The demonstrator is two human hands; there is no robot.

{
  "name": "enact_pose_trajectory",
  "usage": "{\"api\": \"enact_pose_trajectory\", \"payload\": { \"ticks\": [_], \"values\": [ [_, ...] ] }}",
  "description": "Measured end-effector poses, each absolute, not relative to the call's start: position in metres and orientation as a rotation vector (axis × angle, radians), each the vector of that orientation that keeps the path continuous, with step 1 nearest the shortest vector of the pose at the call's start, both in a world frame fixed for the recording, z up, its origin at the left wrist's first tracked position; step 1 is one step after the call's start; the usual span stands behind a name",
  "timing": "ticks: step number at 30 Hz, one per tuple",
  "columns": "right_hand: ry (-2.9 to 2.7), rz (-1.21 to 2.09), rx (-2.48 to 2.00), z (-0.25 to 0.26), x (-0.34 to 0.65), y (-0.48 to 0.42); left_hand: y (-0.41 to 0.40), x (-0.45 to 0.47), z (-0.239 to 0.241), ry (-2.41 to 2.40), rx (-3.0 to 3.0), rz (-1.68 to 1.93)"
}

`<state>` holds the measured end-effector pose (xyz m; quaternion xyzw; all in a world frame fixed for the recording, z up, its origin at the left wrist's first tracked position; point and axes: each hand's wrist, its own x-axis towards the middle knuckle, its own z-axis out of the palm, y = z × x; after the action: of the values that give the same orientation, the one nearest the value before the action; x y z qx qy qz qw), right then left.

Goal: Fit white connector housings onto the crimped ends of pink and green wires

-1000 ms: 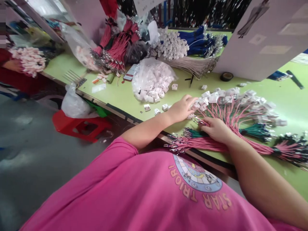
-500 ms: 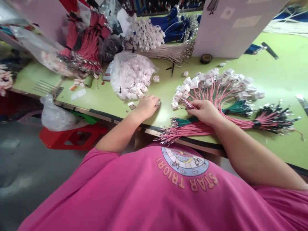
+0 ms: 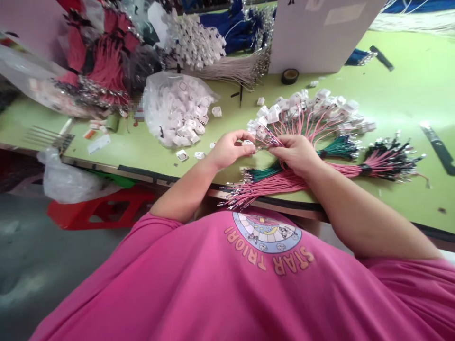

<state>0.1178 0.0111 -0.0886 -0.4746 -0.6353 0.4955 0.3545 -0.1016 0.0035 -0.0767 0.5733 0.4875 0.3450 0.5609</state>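
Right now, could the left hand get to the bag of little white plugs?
Probably yes. The left hand pinches a small white connector, and the plastic bag lies just beyond it, to its left, with only bare green table and a few loose pieces between. It would need a free finger, though.

Both bare forearms reach forward from the body and angle inward, so the two hands meet in front of the chest. The left hand [image 3: 230,149] is raised, its fingers curled with thumb and fingertips pinched together, pointing toward the other hand. The right hand [image 3: 295,152] lies knuckles up, fingers bent and closed, its fingertips almost touching those of the left.
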Motion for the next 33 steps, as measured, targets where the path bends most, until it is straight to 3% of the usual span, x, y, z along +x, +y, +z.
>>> {"api": "enact_pose_trajectory", "payload": {
  "ticks": [9,33],
  "values": [
    [-1.514,1.333,-1.198,-0.082,0.114,0.008,0.006,-0.106,-0.093,0.959,1.278,0.918],
    [-1.626,1.236,-1.238,-0.089,0.111,0.008,0.006,-0.089,-0.104,1.070,1.351,0.883]
  ]
}}
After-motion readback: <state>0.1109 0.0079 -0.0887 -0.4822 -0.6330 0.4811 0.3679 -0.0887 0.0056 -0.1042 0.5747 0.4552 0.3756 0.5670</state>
